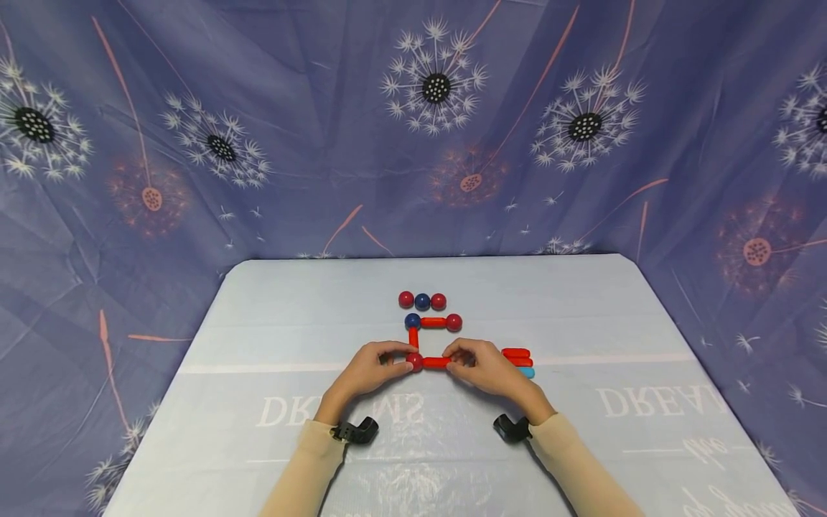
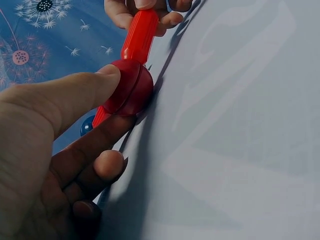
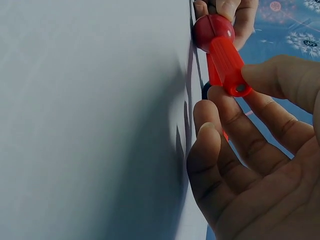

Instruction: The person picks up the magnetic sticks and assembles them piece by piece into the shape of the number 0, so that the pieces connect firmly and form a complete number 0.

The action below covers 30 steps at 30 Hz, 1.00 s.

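Note:
My left hand (image 1: 371,371) pinches a dark red ball (image 2: 134,87) between thumb and fingers. A short red rod (image 3: 229,65) reaches from that ball to my right hand (image 1: 481,366), whose thumb and fingers pinch its far end. The rod's outer end shows a small metal-looking disc in the right wrist view. From the same ball a second red rod (image 1: 413,337) runs back to a blue ball (image 1: 413,321). A third red rod (image 1: 433,323) joins the blue ball to another red ball (image 1: 454,322) on the right.
Behind the joined pieces, two red balls and a blue ball (image 1: 423,301) sit in a row. Red rods (image 1: 516,353) and a light blue rod (image 1: 527,373) lie beside my right hand. The white-covered table (image 1: 291,301) ends at a patterned purple cloth (image 1: 362,143).

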Each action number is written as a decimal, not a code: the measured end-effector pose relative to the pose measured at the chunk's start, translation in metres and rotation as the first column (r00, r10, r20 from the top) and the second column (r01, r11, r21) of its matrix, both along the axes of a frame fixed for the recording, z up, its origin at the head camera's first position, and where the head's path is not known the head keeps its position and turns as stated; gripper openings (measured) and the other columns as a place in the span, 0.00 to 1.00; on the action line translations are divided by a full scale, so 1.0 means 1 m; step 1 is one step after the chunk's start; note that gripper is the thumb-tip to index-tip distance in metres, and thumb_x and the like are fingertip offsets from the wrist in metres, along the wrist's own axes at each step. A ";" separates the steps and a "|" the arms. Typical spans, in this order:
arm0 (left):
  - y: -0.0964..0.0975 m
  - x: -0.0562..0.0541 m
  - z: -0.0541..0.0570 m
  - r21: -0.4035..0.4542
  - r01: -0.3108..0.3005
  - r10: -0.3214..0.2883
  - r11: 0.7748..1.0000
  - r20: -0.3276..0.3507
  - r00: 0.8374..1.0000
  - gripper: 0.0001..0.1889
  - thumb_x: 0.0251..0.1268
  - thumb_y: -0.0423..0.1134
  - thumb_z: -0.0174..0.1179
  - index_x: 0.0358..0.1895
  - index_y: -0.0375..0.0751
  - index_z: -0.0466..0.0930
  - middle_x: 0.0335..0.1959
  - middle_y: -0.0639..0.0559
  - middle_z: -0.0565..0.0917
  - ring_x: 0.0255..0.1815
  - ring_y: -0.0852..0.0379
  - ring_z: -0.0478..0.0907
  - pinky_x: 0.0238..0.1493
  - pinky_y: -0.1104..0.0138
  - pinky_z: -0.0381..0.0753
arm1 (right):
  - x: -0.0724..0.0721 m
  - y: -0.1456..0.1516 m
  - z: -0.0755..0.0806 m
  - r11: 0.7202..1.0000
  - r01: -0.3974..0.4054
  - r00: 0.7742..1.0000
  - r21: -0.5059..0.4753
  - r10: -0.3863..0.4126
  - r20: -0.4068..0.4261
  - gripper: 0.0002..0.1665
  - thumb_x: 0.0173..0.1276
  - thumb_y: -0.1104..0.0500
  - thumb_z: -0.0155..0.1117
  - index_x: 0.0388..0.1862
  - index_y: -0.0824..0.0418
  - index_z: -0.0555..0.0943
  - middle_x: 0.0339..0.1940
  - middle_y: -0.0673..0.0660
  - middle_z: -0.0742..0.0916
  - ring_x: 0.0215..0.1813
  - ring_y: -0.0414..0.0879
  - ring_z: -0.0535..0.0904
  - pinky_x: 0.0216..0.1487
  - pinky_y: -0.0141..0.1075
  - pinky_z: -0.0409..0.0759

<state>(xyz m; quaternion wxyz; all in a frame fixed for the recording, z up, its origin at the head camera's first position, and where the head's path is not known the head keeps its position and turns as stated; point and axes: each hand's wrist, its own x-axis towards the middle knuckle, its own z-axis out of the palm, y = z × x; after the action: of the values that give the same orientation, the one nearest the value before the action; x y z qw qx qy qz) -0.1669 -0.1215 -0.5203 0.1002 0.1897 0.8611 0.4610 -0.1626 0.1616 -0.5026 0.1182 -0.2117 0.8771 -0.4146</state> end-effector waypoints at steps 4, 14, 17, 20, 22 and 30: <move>0.000 0.000 0.000 -0.004 -0.003 0.003 1.000 -0.001 1.000 0.15 0.66 0.49 0.70 0.55 0.57 0.88 0.37 0.58 0.84 0.30 0.60 0.74 0.33 0.69 0.72 | 0.001 0.001 0.000 1.000 -0.009 1.000 0.010 0.009 -0.006 0.09 0.71 0.60 0.67 0.49 0.51 0.86 0.37 0.44 0.86 0.40 0.42 0.80 0.47 0.32 0.81; 0.000 0.000 0.000 0.007 -0.004 0.004 1.000 0.009 1.000 0.16 0.65 0.49 0.71 0.55 0.57 0.88 0.36 0.58 0.84 0.30 0.60 0.74 0.33 0.69 0.72 | 0.005 0.003 0.001 1.000 -0.031 1.000 -0.001 0.031 0.005 0.10 0.70 0.61 0.65 0.48 0.51 0.86 0.37 0.46 0.85 0.40 0.42 0.80 0.46 0.33 0.81; 0.000 0.000 0.000 0.008 -0.006 0.005 1.000 0.013 1.000 0.15 0.65 0.49 0.71 0.54 0.57 0.88 0.36 0.58 0.83 0.30 0.60 0.74 0.32 0.69 0.72 | 0.006 0.003 0.000 0.999 -0.046 0.999 -0.009 0.046 0.001 0.10 0.70 0.61 0.65 0.47 0.50 0.86 0.38 0.49 0.86 0.40 0.41 0.80 0.45 0.33 0.81; 0.000 0.000 0.000 0.004 -0.008 0.008 1.000 0.014 1.000 0.15 0.65 0.49 0.71 0.54 0.58 0.88 0.35 0.58 0.83 0.30 0.60 0.74 0.32 0.69 0.72 | 0.007 0.003 -0.002 0.998 -0.059 0.998 -0.018 0.059 0.001 0.10 0.70 0.62 0.64 0.47 0.50 0.86 0.39 0.49 0.87 0.40 0.40 0.80 0.45 0.33 0.81; 0.000 -0.001 0.000 -0.001 -0.009 0.009 1.000 0.011 1.000 0.15 0.65 0.49 0.71 0.54 0.58 0.88 0.33 0.58 0.82 0.29 0.60 0.74 0.32 0.69 0.71 | 0.008 0.003 -0.003 0.998 -0.064 0.998 -0.022 0.064 0.002 0.11 0.70 0.63 0.64 0.47 0.50 0.86 0.39 0.48 0.87 0.40 0.40 0.80 0.45 0.33 0.81; 0.001 0.000 -0.001 0.008 -0.006 0.006 1.000 0.008 1.000 0.15 0.65 0.49 0.71 0.54 0.57 0.88 0.32 0.57 0.82 0.29 0.60 0.73 0.31 0.69 0.71 | 0.012 0.002 -0.001 0.996 -0.089 0.996 -0.031 0.090 0.023 0.11 0.70 0.63 0.65 0.47 0.51 0.86 0.39 0.45 0.87 0.41 0.39 0.81 0.46 0.32 0.81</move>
<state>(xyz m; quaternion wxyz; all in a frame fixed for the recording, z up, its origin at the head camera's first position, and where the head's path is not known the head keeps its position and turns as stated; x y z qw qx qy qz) -0.1671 -0.1208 -0.5212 0.1014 0.1859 0.8593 0.4655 -0.1511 0.1635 -0.5032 0.1441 -0.2476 0.8590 -0.4244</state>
